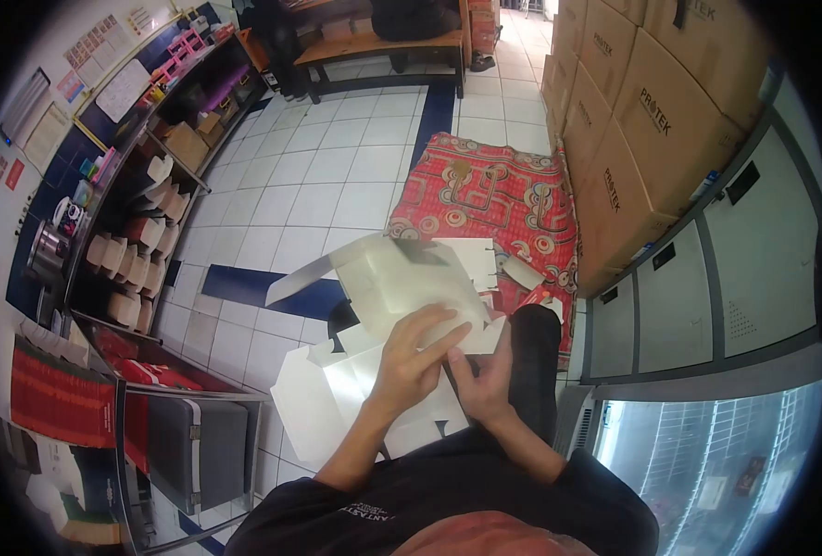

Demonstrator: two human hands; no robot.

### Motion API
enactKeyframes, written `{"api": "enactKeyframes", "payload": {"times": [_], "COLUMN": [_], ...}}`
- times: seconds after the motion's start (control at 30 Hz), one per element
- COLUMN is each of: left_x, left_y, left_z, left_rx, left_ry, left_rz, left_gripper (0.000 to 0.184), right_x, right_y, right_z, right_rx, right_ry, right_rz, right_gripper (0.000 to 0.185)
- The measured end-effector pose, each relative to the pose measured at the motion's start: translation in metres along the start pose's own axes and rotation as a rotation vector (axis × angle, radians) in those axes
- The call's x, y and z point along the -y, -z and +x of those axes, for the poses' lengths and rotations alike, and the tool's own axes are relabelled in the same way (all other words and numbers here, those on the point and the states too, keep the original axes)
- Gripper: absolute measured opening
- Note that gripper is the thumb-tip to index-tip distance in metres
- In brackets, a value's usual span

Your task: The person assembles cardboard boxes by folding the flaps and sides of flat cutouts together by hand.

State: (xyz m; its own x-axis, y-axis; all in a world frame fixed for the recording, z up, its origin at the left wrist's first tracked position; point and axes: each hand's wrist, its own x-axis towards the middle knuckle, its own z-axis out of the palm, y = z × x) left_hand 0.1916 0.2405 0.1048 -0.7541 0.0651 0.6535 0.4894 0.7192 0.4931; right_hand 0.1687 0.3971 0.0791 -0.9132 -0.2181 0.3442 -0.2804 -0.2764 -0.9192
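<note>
A partly folded white cardboard box (pixel 401 278) rests over my lap, its long flap sticking out to the left. My left hand (pixel 415 361) grips the near side of this box, fingers bent across its panel. At the near right corner, my right hand (pixel 487 382) pinches a box flap, thumb pointing up. The fingertips of both hands nearly meet there, and part of the grip is hidden. Underneath lies a flat white carton sheet (pixel 337 394) with cut flaps and slots, spread over my legs.
More white carton pieces (pixel 466 259) lie on a red patterned mat (pixel 485 190). Stacked brown cartons (pixel 633 139) and grey lockers (pixel 753 250) line the right, beside a lit glass-door fridge (pixel 707 473). Shelves (pixel 138 250) stand left. People are near a wooden bench (pixel 383 48).
</note>
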Motion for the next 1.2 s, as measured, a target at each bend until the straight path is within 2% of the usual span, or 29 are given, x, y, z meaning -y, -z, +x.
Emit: {"api": "enactKeyframes", "payload": {"times": [0.03,0.1,0.13,0.17,0.2,0.23,0.3,0.33,0.37,0.43,0.47,0.5,0.57,0.63,0.7,0.77,0.83,0.87,0.9,0.97,1.0,1.07,1.17,1.2], "left_x": [0.002,0.002,-0.002,-0.005,-0.014,-0.019,-0.024,-0.019,-0.017,-0.015,-0.012,-0.012,-0.012,-0.012,-0.013,-0.001,-0.005,-0.010,-0.004,0.011,0.009,0.000,-0.009,-0.005], "left_y": [0.007,0.009,0.003,-0.003,-0.006,-0.004,-0.002,-0.001,-0.003,-0.007,-0.007,-0.008,-0.008,-0.006,-0.005,-0.001,0.010,0.015,0.013,0.005,0.003,-0.003,-0.013,-0.015], "left_z": [0.003,0.001,-0.004,-0.007,-0.001,-0.001,-0.002,0.000,-0.004,-0.011,-0.014,-0.013,-0.011,-0.010,-0.011,-0.010,0.003,0.010,0.003,-0.013,-0.013,-0.013,-0.016,-0.018], "left_rx": [0.049,0.097,-0.104,-0.308,-0.470,-0.469,-0.537,-0.582,-0.582,-0.461,-0.362,-0.359,-0.336,-0.317,-0.299,-0.273,-0.365,-0.348,-0.350,-0.263,-0.261,-0.294,-0.327,-0.299], "left_ry": [-0.036,-0.071,0.059,0.194,0.238,0.240,0.512,0.469,0.470,0.511,0.486,0.486,0.529,0.576,0.631,0.630,0.612,0.676,0.680,0.551,0.549,0.610,0.644,0.589], "left_rz": [-0.062,-0.126,-0.555,-0.981,-0.955,-0.954,-0.781,-0.767,-0.770,-0.552,-0.349,-0.352,-0.292,-0.225,-0.159,-0.158,-0.568,-0.719,-0.718,-0.504,-0.506,-0.739,-0.727,-0.649], "left_gripper": [0.061,0.066,0.069,0.076,0.072,0.072,0.053,0.041,0.041,0.032,0.029,0.029,0.030,0.030,0.031,0.030,0.026,0.027,0.027,0.031,0.031,0.034,0.035,0.035], "right_x": [0.002,0.010,0.005,-0.004,-0.006,-0.005,0.001,-0.007,-0.007,-0.004,-0.006,-0.004,0.001,0.000,0.005,0.000,-0.008,-0.008,-0.007,-0.005,-0.002,-0.001,-0.003,0.000], "right_y": [-0.006,-0.015,-0.013,-0.009,-0.009,-0.010,-0.014,-0.015,-0.018,-0.026,-0.021,-0.021,-0.022,-0.017,-0.014,-0.011,-0.003,0.000,0.004,0.006,0.006,0.004,-0.003,-0.006], "right_z": [-0.001,-0.003,-0.003,-0.003,-0.002,-0.003,-0.004,-0.005,-0.005,-0.004,-0.001,0.003,0.011,0.015,0.020,0.021,0.021,0.022,0.021,0.023,0.024,0.023,0.022,0.023], "right_rx": [0.000,-0.093,-0.094,-0.008,0.078,0.078,0.161,0.131,0.131,-0.142,-0.157,-0.161,-0.114,-0.105,-0.008,-0.009,0.060,0.061,0.086,0.107,0.097,0.083,-0.012,-0.051], "right_ry": [-0.002,-0.209,-0.210,-0.006,0.199,0.198,0.292,0.260,0.260,-0.306,-0.331,-0.331,0.066,0.108,0.312,0.341,0.408,0.407,0.353,0.303,0.288,0.269,0.253,0.206], "right_rz": [0.000,0.194,0.194,-0.074,-0.342,-0.342,-0.359,-0.349,-0.352,0.346,0.348,0.347,-0.121,-0.133,-0.459,-0.475,-0.495,-0.493,-0.465,-0.439,-0.424,-0.409,-0.327,-0.220], "right_gripper": [0.070,0.054,0.054,0.051,0.047,0.047,0.050,0.048,0.048,0.043,0.039,0.039,0.039,0.039,0.042,0.041,0.040,0.040,0.041,0.043,0.042,0.041,0.038,0.037]}}
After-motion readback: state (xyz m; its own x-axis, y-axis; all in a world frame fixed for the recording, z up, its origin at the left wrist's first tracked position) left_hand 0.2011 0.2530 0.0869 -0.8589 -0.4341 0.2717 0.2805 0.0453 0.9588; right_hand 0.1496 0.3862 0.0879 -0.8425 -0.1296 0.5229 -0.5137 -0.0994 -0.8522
